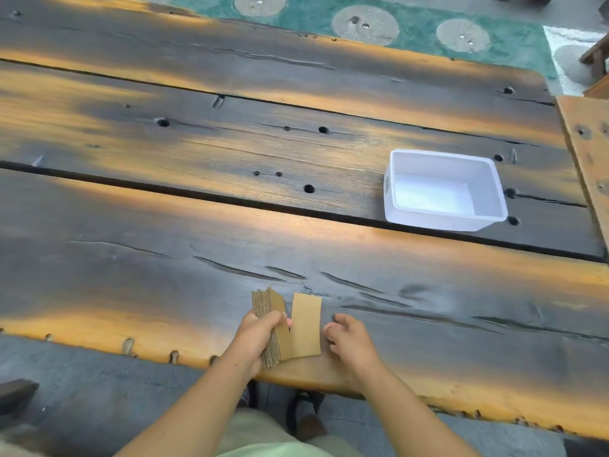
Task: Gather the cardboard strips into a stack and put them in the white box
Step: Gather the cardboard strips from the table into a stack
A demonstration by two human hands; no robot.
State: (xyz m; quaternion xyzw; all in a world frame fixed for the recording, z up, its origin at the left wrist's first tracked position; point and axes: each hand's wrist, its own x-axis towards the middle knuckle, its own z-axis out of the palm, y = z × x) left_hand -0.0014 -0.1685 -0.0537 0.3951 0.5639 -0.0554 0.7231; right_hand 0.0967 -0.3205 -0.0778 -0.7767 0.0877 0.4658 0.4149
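Weathered dark planks with orange streaks, knot holes and long cracks make up the bench (197, 225), and a green patterned rug shows on the floor past its far edge. Near the front edge the left hand (255, 338) grips a stack of cardboard strips (265, 308) standing on edge, its fingers (280, 319) wrapped over the top and pinching the bundle together. One loose strip (306, 328) lies flat just beside the stack on its right, touching or nearly touching it. The right hand (349, 341) hovers next to that strip, fingers curled and slightly parted, holding nothing. The white box (445, 222) sits empty, well apart, farther back and to the right. These corrugated strips look light and fairly stiff, but a loose bundle will likely fan or slip sideways, so squeezing across the broad faces near the middle seems safest, with the other hand squaring the ends.
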